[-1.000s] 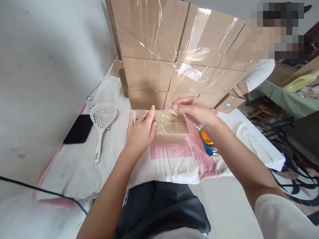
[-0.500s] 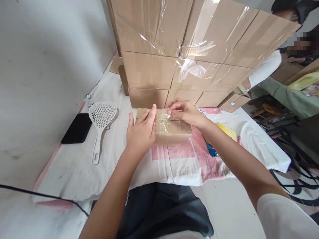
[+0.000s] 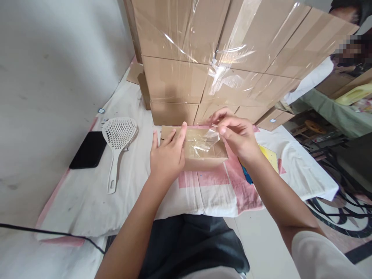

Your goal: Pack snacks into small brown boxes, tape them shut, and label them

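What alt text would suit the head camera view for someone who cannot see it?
A person's left hand presses on a small cardboard box on a white cloth while the right hand pinches a strip of clear tape over its top. Behind stands a stack of wrapped cartons; a white scoop lies left.

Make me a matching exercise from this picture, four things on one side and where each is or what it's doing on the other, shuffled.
1. left hand
2. right hand
3. white skimmer
4. black flat device

A. nearest the wall
B. pinching clear tape
C. pressed flat on the small cardboard box
D. on the white cloth, between device and box

Pairs: 1-C, 2-B, 3-D, 4-A
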Demonstrator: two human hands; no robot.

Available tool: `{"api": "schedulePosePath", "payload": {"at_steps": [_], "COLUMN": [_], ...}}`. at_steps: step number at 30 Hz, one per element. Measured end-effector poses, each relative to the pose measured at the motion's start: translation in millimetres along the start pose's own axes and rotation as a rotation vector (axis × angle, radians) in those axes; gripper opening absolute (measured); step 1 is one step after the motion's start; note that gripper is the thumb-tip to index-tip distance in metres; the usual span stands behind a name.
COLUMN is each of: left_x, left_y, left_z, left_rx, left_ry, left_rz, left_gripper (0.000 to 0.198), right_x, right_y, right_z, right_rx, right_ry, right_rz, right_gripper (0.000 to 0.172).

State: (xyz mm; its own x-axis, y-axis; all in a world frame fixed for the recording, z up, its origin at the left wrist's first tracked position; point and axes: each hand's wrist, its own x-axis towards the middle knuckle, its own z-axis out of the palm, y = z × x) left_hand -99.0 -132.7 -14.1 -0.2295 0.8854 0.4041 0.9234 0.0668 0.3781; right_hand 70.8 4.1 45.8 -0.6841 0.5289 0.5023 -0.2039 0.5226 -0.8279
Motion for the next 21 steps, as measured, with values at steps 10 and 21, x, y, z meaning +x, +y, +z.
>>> {"api": "schedulePosePath", "payload": {"at_steps": [10,21], "left_x": [-2,-1], "left_y": [-1,-2], "left_z": [0.3,2.5], "left_rx": [-0.012,0.004], "left_ry": [0.014,0.035], "left_rz": [-0.002,0.018], "left_gripper": [0.069,0.061], "right_x": [24,21], "right_y": [27,39], "right_z": [10,14], "right_rx": [-0.258,-0.367], "right_ry": [-0.248,-0.174], "right_rz": [0.230,0.207], "right_gripper": [0.022,0.016]}}
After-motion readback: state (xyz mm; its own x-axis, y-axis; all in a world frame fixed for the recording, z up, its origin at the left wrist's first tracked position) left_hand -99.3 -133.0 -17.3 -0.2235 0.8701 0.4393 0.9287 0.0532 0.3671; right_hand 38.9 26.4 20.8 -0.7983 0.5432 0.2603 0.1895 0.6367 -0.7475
